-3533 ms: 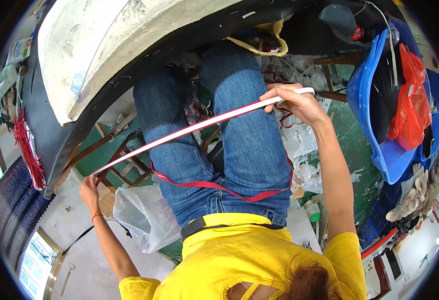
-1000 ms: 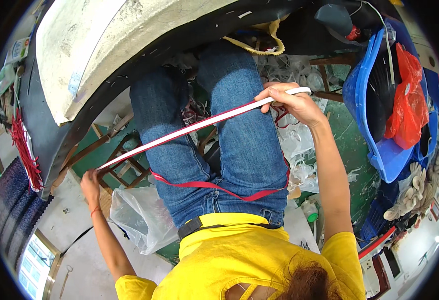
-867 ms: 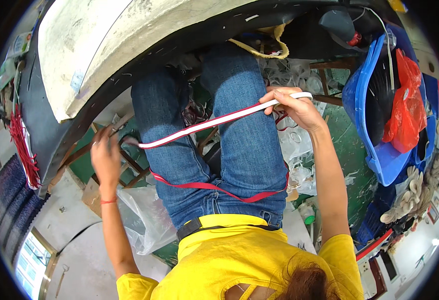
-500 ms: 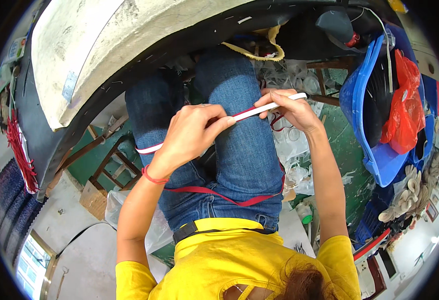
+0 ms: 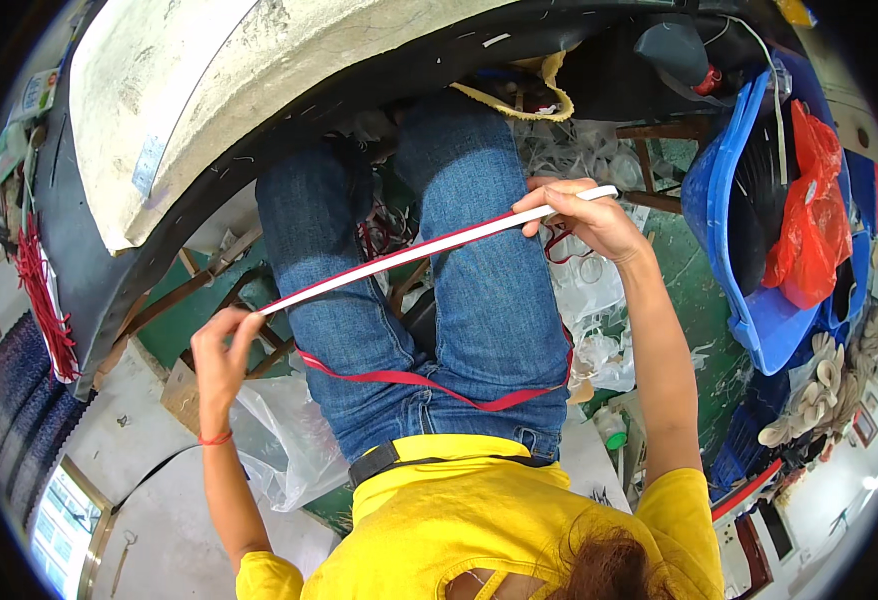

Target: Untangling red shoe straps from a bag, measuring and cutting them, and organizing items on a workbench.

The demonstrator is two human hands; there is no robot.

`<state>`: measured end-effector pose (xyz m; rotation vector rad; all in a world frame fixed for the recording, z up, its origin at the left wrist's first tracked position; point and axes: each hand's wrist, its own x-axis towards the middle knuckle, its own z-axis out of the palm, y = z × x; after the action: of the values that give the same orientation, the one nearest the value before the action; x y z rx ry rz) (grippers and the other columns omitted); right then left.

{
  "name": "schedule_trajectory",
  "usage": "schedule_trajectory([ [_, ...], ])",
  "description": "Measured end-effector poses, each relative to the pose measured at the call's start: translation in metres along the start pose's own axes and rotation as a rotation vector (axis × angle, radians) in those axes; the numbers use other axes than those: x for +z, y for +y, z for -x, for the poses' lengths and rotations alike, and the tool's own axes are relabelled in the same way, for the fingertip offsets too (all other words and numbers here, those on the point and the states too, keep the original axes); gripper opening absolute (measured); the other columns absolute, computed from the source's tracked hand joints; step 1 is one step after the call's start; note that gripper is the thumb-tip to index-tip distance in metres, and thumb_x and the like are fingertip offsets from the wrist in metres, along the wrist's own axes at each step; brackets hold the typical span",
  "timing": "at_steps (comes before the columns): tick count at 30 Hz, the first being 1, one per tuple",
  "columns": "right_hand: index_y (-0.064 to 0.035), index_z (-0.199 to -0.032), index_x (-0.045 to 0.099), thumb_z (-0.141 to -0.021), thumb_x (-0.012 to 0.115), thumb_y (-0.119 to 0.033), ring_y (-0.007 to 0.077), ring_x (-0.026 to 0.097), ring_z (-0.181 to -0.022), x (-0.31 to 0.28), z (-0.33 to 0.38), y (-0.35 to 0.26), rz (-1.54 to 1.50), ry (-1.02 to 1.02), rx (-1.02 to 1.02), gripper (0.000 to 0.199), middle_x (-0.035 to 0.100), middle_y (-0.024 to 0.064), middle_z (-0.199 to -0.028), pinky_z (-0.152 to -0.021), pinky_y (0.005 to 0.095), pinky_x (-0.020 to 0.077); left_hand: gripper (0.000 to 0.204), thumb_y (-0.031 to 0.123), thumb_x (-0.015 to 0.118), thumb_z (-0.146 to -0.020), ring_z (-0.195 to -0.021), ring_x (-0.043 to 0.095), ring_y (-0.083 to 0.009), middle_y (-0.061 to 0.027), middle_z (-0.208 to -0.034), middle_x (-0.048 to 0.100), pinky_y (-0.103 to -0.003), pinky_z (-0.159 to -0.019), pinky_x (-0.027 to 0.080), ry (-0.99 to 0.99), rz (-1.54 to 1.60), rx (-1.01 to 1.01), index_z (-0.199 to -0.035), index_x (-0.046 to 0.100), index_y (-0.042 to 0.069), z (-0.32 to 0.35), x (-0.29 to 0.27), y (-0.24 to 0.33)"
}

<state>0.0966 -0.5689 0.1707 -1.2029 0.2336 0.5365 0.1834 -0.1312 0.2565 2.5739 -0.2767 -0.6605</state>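
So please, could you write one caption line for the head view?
Left hand and right hand hold a red-and-white strip stretched above the lap.

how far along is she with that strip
Done, by the look of it: a red strip already lies slack across the lap. In hand: a white strip with a red edge, pulled taut between the left hand at its lower end and the right hand near its upper end. Left: how many more strips wait cannot be told; red strips hang at the far left.
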Motion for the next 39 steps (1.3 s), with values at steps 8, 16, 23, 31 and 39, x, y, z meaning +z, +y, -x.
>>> schedule_trajectory([
  [8, 0.004, -0.104, 0.065, -0.092, 0.051, -0.028, 0.017, 0.062, -0.082, 0.007, 0.0, -0.016, 0.122, -0.003, -0.018, 0.037, 0.066, 0.0112, -0.08, -0.079, 0.0279, 0.0457, 0.024, 0.026, 0.06, -0.089, -0.068, 0.063, -0.0197, -0.0132, -0.079, 0.066, -0.031, -0.062, 0.048, 0.339, -0.383, -0.413, -0.088, 0.066, 0.002, 0.041, -0.054, -0.16],
  [16, 0.0026, -0.1, 0.067, -0.091, 0.052, -0.031, 0.0162, 0.061, -0.081, 0.013, 0.006, -0.018, 0.131, 0.051, -0.018, 0.038, 0.065, 0.0108, -0.081, -0.077, 0.0278, 0.0452, 0.018, 0.016, 0.062, -0.084, -0.089, 0.061, -0.0314, -0.0159, -0.097, 0.063, -0.038, -0.076, 0.048, 0.36, -0.279, 0.363, -0.097, 0.064, 0.003, -0.044, 0.028, 0.041],
  [23, 0.0008, -0.101, 0.067, -0.092, 0.048, -0.032, 0.017, 0.061, -0.085, 0.011, -0.001, -0.016, 0.093, 0.033, 0.013, 0.039, 0.065, 0.0101, -0.083, -0.082, 0.0288, 0.0449, 0.023, 0.02, 0.064, -0.086, -0.054, 0.051, -0.009, -0.0081, -0.06, 0.057, -0.026, -0.049, 0.039, -0.365, 0.336, 0.365, -0.081, 0.065, -0.002, -0.072, 0.095, 0.158],
  [31, -0.0017, -0.105, 0.067, -0.091, 0.048, -0.03, 0.0157, 0.061, -0.086, 0.003, -0.001, -0.009, 0.058, -0.025, -0.02, 0.037, 0.066, 0.0079, -0.085, -0.079, 0.0271, 0.0432, 0.019, 0.016, 0.065, -0.084, -0.052, 0.056, -0.0189, -0.0113, -0.06, 0.056, -0.029, -0.049, 0.04, -0.243, 0.247, 0.268, -0.076, 0.063, -0.001, -0.05, 0.052, 0.104],
  [39, 0.0029, -0.106, 0.065, -0.092, 0.047, -0.031, 0.0179, 0.061, -0.087, 0.005, 0.0, -0.01, 0.082, -0.009, -0.014, 0.041, 0.066, 0.011, -0.085, -0.083, 0.029, 0.0437, 0.016, 0.015, 0.066, -0.081, -0.058, 0.057, -0.0227, -0.0116, -0.065, 0.06, -0.032, -0.06, 0.042, 0.021, -0.067, 0.066, -0.077, 0.065, 0.0, -0.006, 0.006, -0.001],
])
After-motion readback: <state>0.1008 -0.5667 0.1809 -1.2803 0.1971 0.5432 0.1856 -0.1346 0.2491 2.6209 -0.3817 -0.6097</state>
